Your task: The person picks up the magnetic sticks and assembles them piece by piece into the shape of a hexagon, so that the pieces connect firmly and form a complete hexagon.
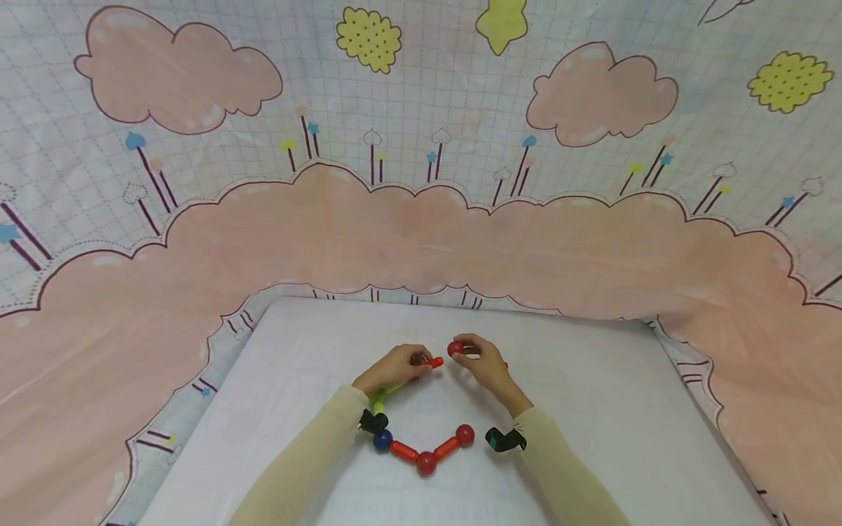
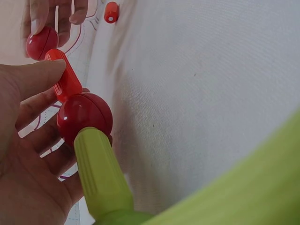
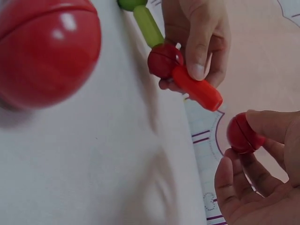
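My left hand (image 1: 393, 367) pinches a red rod (image 2: 69, 77) between thumb and fingers. That rod joins a red ball (image 2: 84, 115), which connects to a yellow-green rod (image 2: 103, 171). Across from it, my right hand (image 1: 488, 369) holds a separate red ball (image 3: 243, 133) with thumb and fingertips. In the right wrist view a small gap parts this ball from the rod's free end. The chain curves toward the front through a blue ball (image 1: 383, 440), red rods and a red ball (image 1: 426, 463), ending at another red ball (image 1: 465, 435). My left forearm and wrist hide part of it.
A loose red rod (image 2: 111, 12) lies on the white tabletop (image 1: 592, 409), mostly behind my right hand in the head view. A patterned cloth (image 1: 421, 241) with clouds hangs behind the table and along its sides. Dark straps (image 1: 505, 440) sit at my wrists.
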Demonstrator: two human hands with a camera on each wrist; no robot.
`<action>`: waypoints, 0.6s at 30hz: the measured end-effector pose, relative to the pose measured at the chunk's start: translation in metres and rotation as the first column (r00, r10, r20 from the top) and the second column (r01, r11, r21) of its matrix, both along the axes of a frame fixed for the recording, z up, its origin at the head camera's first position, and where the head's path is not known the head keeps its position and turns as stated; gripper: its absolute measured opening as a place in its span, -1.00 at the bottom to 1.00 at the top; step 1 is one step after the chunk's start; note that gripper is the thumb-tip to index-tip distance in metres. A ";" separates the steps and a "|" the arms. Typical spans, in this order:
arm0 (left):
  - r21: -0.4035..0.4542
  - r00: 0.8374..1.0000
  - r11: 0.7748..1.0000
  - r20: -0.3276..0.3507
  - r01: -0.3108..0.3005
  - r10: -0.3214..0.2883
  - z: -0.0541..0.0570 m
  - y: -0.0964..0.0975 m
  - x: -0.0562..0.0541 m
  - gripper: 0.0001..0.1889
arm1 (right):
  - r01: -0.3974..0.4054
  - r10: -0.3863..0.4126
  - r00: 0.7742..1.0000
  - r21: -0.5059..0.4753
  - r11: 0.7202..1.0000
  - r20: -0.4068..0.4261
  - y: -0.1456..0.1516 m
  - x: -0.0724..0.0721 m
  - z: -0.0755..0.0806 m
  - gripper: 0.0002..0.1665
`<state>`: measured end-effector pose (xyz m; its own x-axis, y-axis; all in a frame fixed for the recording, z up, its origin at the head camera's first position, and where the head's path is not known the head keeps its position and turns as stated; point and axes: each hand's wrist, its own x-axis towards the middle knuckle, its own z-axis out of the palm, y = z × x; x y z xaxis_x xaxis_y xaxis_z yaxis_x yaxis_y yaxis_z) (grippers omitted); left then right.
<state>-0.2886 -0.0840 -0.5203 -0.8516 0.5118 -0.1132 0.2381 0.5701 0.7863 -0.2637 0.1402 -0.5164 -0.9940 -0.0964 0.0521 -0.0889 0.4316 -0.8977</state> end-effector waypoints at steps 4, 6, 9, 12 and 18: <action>0.008 1.000 1.000 -0.010 0.009 -0.009 0.000 0.001 0.000 -0.83 | -0.004 0.004 1.000 -0.031 1.000 0.011 -0.001 0.005 -0.002 -0.54; 0.010 1.000 1.000 -0.012 0.009 -0.009 0.001 0.001 0.000 -0.83 | -0.002 0.002 1.000 -0.035 0.999 0.010 -0.001 0.007 -0.003 -0.55; 0.010 1.000 1.000 -0.011 0.007 -0.007 0.001 0.002 0.000 -0.84 | 0.001 0.000 1.000 -0.039 0.999 0.008 -0.002 0.009 -0.003 -0.57; 0.012 1.000 1.000 -0.010 0.015 -0.015 0.001 0.003 0.000 -0.84 | 0.003 -0.003 1.000 -0.037 0.999 0.007 -0.003 0.011 -0.003 -0.58; 0.023 0.999 0.999 -0.004 0.032 -0.032 0.001 0.006 0.001 -0.84 | -0.011 0.011 1.000 -0.040 0.999 0.004 -0.004 0.014 -0.004 -0.59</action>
<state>-0.2878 -0.0781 -0.5190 -0.8350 0.5415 -0.0979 0.2592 0.5439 0.7981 -0.2495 0.1364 -0.5202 -0.9931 -0.1050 0.0519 -0.0895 0.3940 -0.9147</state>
